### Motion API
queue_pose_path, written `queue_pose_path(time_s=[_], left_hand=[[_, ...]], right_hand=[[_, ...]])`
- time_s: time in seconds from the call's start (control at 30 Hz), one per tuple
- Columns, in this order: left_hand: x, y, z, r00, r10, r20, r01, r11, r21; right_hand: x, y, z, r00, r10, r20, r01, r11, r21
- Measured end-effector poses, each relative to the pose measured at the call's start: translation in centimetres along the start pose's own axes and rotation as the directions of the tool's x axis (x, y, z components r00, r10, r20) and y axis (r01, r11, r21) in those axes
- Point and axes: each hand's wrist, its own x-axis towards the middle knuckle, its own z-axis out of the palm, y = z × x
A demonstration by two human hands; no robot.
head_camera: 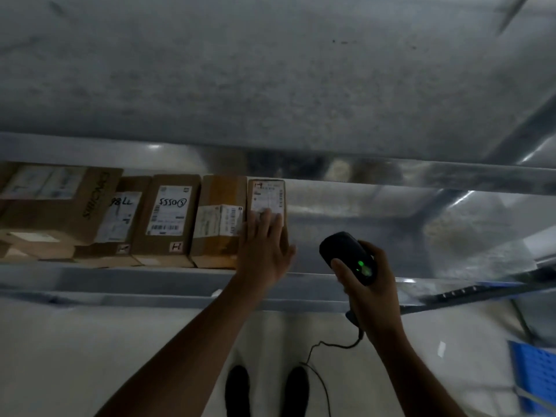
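Observation:
A row of cardboard parcels stands on a metal shelf (156,281). The rightmost parcel (267,195) is small, with a white label facing me. My left hand (264,245) lies flat against its front, fingers straight. To its right, my right hand (368,284) grips a black handheld barcode scanner (346,254) with a green light lit on its back. The scanner's head is level with the shelf's opening, a little apart from the parcel. Its cable (319,365) hangs down toward the floor.
More parcels fill the shelf to the left: one marked 5550 (168,212), a taped one (218,224), a large box (54,203). The shelf to the right of my hands is bare metal. A shelf board (270,79) spans overhead. A blue crate (535,377) sits low right; my shoes (237,389) show below.

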Motion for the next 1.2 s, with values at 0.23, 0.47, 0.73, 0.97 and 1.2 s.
queue_pose_path(time_s=[0.23,0.47,0.73,0.97,1.2], left_hand=[[-0.2,1.2,-0.2,0.998,-0.015,-0.065,0.015,1.000,-0.012],[-2.1,4.5,0.8,0.998,0.000,-0.055,-0.007,0.990,-0.141],[-2.5,2.5,2.3,0.987,-0.081,-0.142,-0.033,0.753,-0.657],[-3.0,2.8,1.8,0.953,-0.137,0.270,0.301,0.340,-0.891],[-4.9,3.5,2.5,0.926,-0.125,0.356,0.374,0.181,-0.910]], right_hand=[[2.3,2.3,-1.3,0.997,0.057,0.055,-0.057,0.998,0.005],[4.1,4.8,-2.6,0.990,0.124,0.072,-0.124,0.992,0.000],[5.3,5.9,-2.8,0.979,0.126,0.162,-0.124,0.992,-0.022],[6.6,7.7,-1.3,0.950,0.188,0.250,-0.175,0.982,-0.071],[5.1,7.6,-1.4,0.951,0.212,0.227,-0.213,0.977,-0.022]])
